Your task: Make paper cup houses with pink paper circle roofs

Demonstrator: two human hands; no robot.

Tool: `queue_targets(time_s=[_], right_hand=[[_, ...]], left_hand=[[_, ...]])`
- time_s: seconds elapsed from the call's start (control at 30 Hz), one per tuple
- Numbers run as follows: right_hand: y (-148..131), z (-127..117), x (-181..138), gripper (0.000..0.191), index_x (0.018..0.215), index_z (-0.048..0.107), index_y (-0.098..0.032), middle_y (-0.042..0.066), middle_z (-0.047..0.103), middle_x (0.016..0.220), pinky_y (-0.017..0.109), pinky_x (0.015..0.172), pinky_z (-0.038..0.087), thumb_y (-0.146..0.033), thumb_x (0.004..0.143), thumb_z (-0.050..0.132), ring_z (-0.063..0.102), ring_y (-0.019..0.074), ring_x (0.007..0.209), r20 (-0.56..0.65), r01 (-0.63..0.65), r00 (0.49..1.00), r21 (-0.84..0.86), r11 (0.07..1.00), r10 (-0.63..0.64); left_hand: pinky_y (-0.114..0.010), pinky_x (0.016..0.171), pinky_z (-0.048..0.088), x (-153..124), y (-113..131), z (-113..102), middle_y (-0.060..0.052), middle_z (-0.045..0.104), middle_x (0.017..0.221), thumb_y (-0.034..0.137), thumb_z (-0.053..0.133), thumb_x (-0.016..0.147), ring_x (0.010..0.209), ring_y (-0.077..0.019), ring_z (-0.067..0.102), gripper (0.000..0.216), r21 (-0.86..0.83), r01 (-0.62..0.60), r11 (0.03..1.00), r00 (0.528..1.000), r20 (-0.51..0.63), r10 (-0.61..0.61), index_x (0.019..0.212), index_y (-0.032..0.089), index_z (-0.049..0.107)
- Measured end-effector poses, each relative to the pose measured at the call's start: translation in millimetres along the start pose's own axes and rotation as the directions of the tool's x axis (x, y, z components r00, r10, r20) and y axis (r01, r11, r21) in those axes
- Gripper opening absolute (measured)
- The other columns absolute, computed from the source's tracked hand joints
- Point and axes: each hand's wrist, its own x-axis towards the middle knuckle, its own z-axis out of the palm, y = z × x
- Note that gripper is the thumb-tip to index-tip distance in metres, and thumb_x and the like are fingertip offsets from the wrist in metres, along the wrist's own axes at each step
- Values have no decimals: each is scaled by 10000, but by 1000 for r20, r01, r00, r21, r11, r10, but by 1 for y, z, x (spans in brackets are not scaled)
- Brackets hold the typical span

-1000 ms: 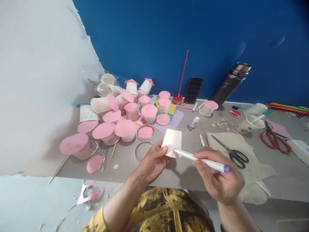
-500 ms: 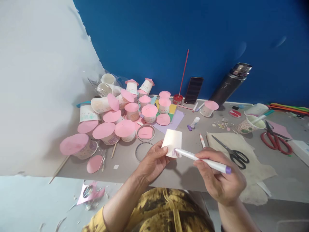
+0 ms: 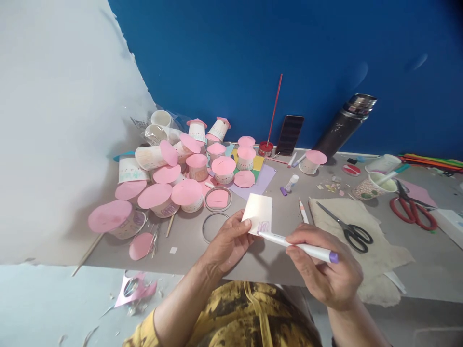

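Left hand (image 3: 226, 246) clasping white paper cup (image 3: 258, 211), right hand (image 3: 327, 274) pinching purple marker (image 3: 298, 246) at its edge, black scissors (image 3: 347, 226) beside, pink-topped cups (image 3: 173, 178) heaped behind, grey table (image 3: 275, 255).

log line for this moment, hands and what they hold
left hand: holds white paper cup | right hand: holds purple marker, tip at cup's lower edge | near: black scissors on table

Mustard-yellow top (image 3: 238, 315) blotched with dark brown, short sleeves, a yellow drawstring down the front; bare forearms and hands (image 3: 227, 243).
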Motion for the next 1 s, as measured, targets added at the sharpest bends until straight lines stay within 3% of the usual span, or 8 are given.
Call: queue_targets(time_s=[0.3, 0.47, 0.73, 1.0], right_hand=[[2, 4, 4, 165, 1015, 676, -190, 15, 706, 767, 263, 534, 511, -87, 887, 669, 632, 139, 574, -97, -14, 995, -60, 998, 8], [1, 3, -2, 208, 1043, 685, -205, 35, 734, 812, 292, 585, 554, -78, 878, 691, 692, 180, 672, -193, -42, 981, -108, 993, 20], [-2, 5, 1, 105, 988, 689, -205, 24, 719, 757, 269, 521, 529, -145, 903, 674, 652, 153, 570, -124, -60, 991, -102, 993, 47], [1, 2, -5, 181, 1030, 691, -216, 35, 751, 808, 297, 569, 574, -110, 884, 698, 699, 182, 638, -225, -79, 973, -134, 988, 47]], left_hand=[[-269, 806, 538, -2, 1, 2, -73, 731, 930, 299, 888, 742, 835, -163, 665, 355, -8, 16, 1000, 1000, 19, -16, 1024, 120, 766], [-264, 794, 549, -1, 0, -1, -64, 725, 920, 290, 869, 769, 835, -151, 655, 321, -16, 16, 1000, 1000, 22, -15, 1027, 126, 770], [-292, 820, 542, -1, 0, -1, -85, 746, 956, 282, 859, 776, 858, -184, 686, 330, -8, 19, 1000, 999, 34, -19, 1046, 117, 765], [-303, 833, 539, -2, 0, -1, -100, 751, 998, 275, 854, 780, 877, -187, 679, 307, -34, 31, 999, 999, 37, -30, 1025, 124, 751]])
